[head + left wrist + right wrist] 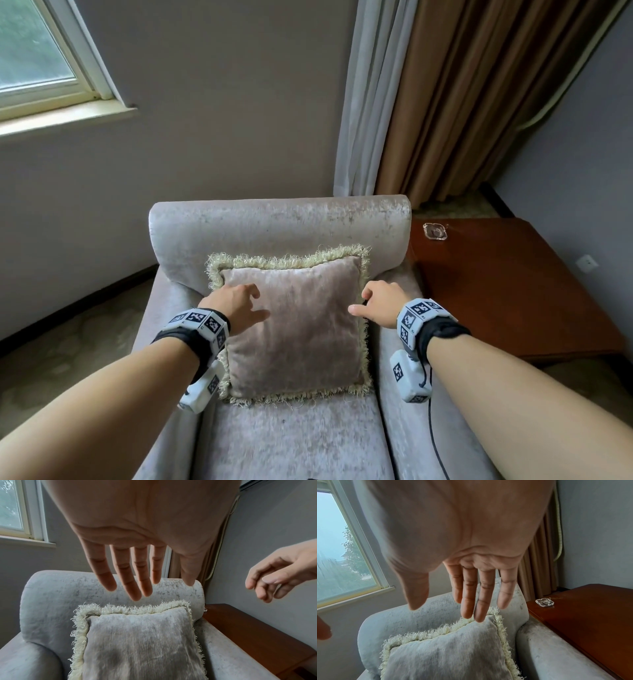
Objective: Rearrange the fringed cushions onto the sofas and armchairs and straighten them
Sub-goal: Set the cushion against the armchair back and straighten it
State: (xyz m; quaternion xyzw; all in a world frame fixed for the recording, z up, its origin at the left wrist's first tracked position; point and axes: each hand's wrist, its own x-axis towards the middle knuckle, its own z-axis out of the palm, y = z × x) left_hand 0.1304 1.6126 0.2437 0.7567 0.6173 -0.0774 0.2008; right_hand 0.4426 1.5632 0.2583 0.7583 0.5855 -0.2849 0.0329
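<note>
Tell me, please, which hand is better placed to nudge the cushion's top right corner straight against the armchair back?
The right hand, I would judge. It hovers open beside the cushion's right edge, fingers reaching toward that corner in the right wrist view. The left hand is over the cushion's left side, farther from it.

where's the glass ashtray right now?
In the head view the glass ashtray sits on the wooden side table, near its back left corner, just right of the armchair backrest.

Grey walls; window (37, 51) upper left; white sheer and brown curtains (479, 96); wooden side table (513, 291) right.
</note>
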